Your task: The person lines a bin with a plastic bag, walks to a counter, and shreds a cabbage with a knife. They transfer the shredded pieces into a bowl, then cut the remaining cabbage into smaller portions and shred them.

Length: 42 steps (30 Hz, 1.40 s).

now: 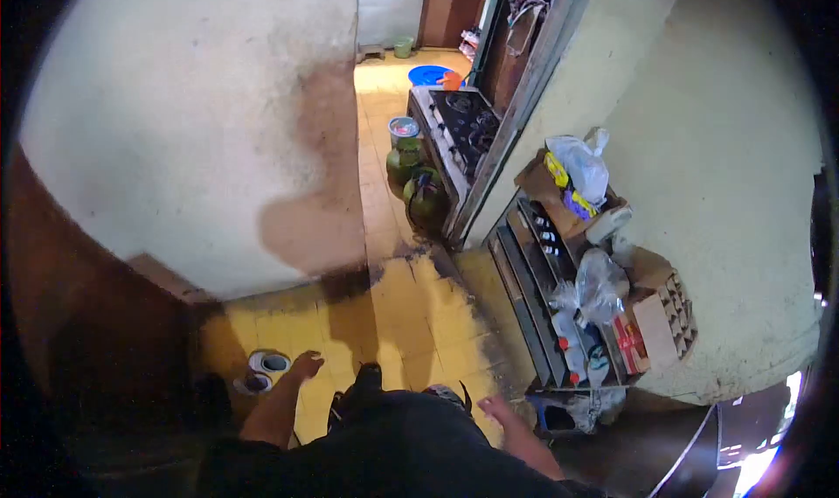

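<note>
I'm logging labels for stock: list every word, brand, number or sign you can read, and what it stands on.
No text is readable.
Red box: any markings are too blurred.
Yellow packet and purple packet: too small to read.
Small dark items with pale patches: too small to read.

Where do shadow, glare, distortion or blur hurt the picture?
Head view: shadow stains the wall and runs onto the floor; glare flares lower right; the lens border blacks out the corners, the left edge is nearly lost in darkness, wide-angle skew seems likely; left hand and right hand look slightly soft.
</note>
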### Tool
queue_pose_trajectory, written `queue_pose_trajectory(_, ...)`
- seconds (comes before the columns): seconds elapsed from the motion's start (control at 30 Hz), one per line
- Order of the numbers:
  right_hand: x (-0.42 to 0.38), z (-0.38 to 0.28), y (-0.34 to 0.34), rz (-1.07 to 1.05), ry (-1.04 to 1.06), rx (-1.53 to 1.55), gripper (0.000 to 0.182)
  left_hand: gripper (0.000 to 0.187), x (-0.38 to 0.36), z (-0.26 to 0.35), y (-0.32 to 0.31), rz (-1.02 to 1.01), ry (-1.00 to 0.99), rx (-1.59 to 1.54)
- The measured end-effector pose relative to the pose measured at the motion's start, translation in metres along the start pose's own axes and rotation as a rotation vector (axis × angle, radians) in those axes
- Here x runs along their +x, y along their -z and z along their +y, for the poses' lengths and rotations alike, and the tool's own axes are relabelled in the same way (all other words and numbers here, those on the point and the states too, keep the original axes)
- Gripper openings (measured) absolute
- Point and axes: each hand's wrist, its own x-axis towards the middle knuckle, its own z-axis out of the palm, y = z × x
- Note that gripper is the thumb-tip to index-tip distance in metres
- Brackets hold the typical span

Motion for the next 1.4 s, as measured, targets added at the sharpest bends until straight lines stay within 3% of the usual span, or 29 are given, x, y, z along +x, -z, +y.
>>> queue_pose_trajectory(0.03, 0.004, -0.006, 0.014, -0.028, -0.156, 0.188, 0.032, 0.030, 0.050, 0.018, 0.022, 0.014, -0.516, 0.046)
queue_pose_trajectory(0.07, 0.001, -0.009, 0.022, -0.063, -0.320, 0.380, 0.035, 0.030, 0.050, 0.110, 0.074, -0.112, -0.460, -0.122)
queue_pose_trajectory(0.1, 0.000, -0.022, 0.024, 0.042, -0.413, 0.512, 0.033, 0.033, 0.080, 0.161, 0.098, -0.063, -0.661, -0.037)
queue_pose_trajectory(0.13, 0.004, -0.038, 0.031, 0.149, -0.507, 0.636, 0.030, 0.031, 0.132, 0.194, 0.103, -0.025, -0.686, 0.211)
queue_pose_trajectory(0.17, 0.025, -0.015, 0.033, 0.044, -0.464, 0.786, 0.030, 0.033, 0.156, 0.234, 0.114, -0.091, -0.729, -0.108)
queue_pose_trajectory(0.23, 0.076, 0.051, 0.033, -0.189, -0.418, 1.076, 0.029, 0.039, 0.215, 0.321, 0.130, -0.258, -0.649, -0.287)
queue_pose_trajectory(0.3, 0.110, 0.032, 0.046, -0.133, -0.481, 0.827, 0.027, 0.042, 0.228, 0.415, 0.146, -0.265, -0.663, -0.519)
queue_pose_trajectory(0.4, 0.205, -0.005, 0.085, -0.132, -0.440, 0.455, 0.023, 0.042, 0.299, 0.503, 0.148, -0.178, -0.809, -0.441)
queue_pose_trajectory(0.43, 0.246, -0.013, 0.100, -0.160, -0.401, 0.408, 0.023, 0.043, 0.326, 0.521, 0.146, -0.184, -0.751, -0.444)
queue_pose_trajectory(0.53, 0.399, -0.059, 0.162, -0.366, -0.336, 0.803, 0.021, 0.044, 0.411, 0.525, 0.138, -0.270, -0.358, -0.434)
queue_pose_trajectory(0.57, 0.440, -0.093, 0.189, -0.280, -0.056, 0.384, 0.023, 0.043, 0.427, 0.520, 0.140, -0.264, -0.195, -0.443)
queue_pose_trajectory(0.6, 0.465, -0.164, 0.227, -0.181, 0.220, -0.038, 0.025, 0.046, 0.465, 0.488, 0.126, -0.160, -0.235, -0.395)
queue_pose_trajectory(0.63, 0.492, -0.227, 0.255, -0.137, 0.204, -0.019, 0.027, 0.049, 0.494, 0.463, 0.124, -0.199, -0.193, -0.205)
queue_pose_trajectory(0.67, 0.508, -0.294, 0.279, -0.094, 0.182, -0.001, 0.028, 0.049, 0.496, 0.446, 0.127, -0.053, -0.175, -0.017)
queue_pose_trajectory(0.73, 0.532, -0.408, 0.316, -0.069, 0.169, 0.140, 0.033, 0.049, 0.523, 0.411, 0.136, -0.179, -0.074, -0.037)
queue_pose_trajectory(0.8, 0.578, -0.471, 0.318, -0.030, 0.576, 0.188, 0.029, 0.047, 0.547, 0.370, 0.131, -0.204, 0.124, -0.231)
queue_pose_trajectory(0.87, 0.591, -0.548, 0.323, -0.183, 0.509, 0.207, 0.030, 0.033, 0.589, 0.311, 0.121, -0.273, -0.116, 0.446)
queue_pose_trajectory(0.9, 0.601, -0.578, 0.322, -0.312, 0.430, 0.236, 0.031, 0.034, 0.608, 0.290, 0.119, -0.339, -0.161, 0.519)
queue_pose_trajectory(1.0, 0.661, -0.625, 0.319, -0.493, 0.461, 0.329, 0.032, 0.035, 0.668, 0.281, 0.140, -0.444, -0.272, 0.638)
queue_pose_trajectory(1.03, 0.690, -0.632, 0.320, -0.499, 0.422, 0.328, 0.032, 0.035, 0.701, 0.290, 0.150, -0.397, -0.128, 0.434)
queue_pose_trajectory(1.1, 0.749, -0.638, 0.323, -0.495, -0.006, 0.663, 0.034, 0.035, 0.745, 0.321, 0.190, -0.319, 0.159, 0.022)
queue_pose_trajectory(1.17, 0.744, -0.659, 0.336, -0.014, 0.098, 0.312, 0.017, 0.039, 0.764, 0.384, 0.283, -0.217, 0.228, -0.157)
queue_pose_trajectory(1.23, 0.787, -0.630, 0.346, -0.077, 0.068, 0.051, 0.017, 0.046, 0.815, 0.399, 0.348, -0.156, 0.300, -0.385)
queue_pose_trajectory(1.3, 0.822, -0.608, 0.354, -0.176, 0.023, -0.067, 0.020, 0.048, 0.845, 0.419, 0.423, 0.095, 0.055, -0.452)
queue_pose_trajectory(1.4, 0.853, -0.621, 0.364, -0.261, -0.040, -0.042, 0.024, 0.048, 0.896, 0.444, 0.513, 0.217, 0.016, -0.475)
